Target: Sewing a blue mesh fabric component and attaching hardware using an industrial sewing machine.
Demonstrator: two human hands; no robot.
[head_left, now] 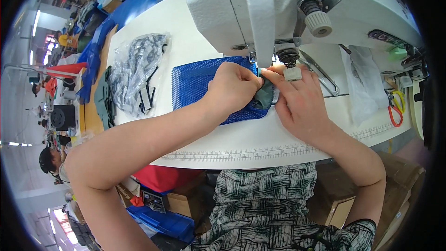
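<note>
A white sewing machine [218,23] stands over the pale table, its needle area close above my fingers. Under it lies a blue mesh fabric piece [190,83], with a dark green cloth piece [264,94] on its right end. My left hand [234,86] is closed in a pinch on the green cloth beside the presser foot. Spread out at the right side of the cloth, my right hand [302,102] has its index finger reaching to the left fingertips and its thumb apart, low at the mesh edge. The fingertips nearest the needle are partly hidden by the machine.
A clear plastic bag with dark straps [137,74] lies left, beside green fabric pieces [104,95]. Metal scissors [323,72], a white plastic bag [360,83] and red-and-yellow-handled scissors [396,108] lie right. A ruler strip [251,154] follows the front edge. Another person [51,160] is far left.
</note>
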